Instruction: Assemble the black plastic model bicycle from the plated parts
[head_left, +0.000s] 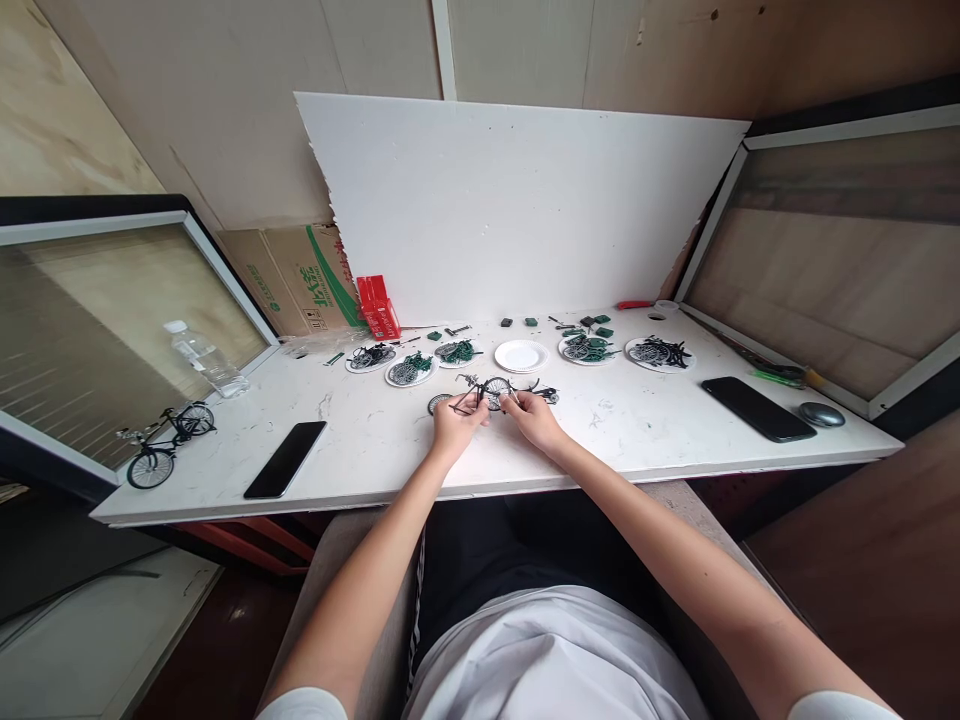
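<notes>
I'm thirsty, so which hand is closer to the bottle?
Left. The left hand is to the right of the bottle; the right hand is even farther right.

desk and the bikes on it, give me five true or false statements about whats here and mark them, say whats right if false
1. The left hand and right hand are at small black bike parts. True.
2. The water bottle is at the right end of the desk. False: the water bottle is toward the left end.
3. A small bike stands near the left end. True.
4. The rightmost plate holds only green parts. False: the parts on it look black.
5. The red box is in front of the left phone. False: the red box is farther back, behind the plates on the left.
</notes>
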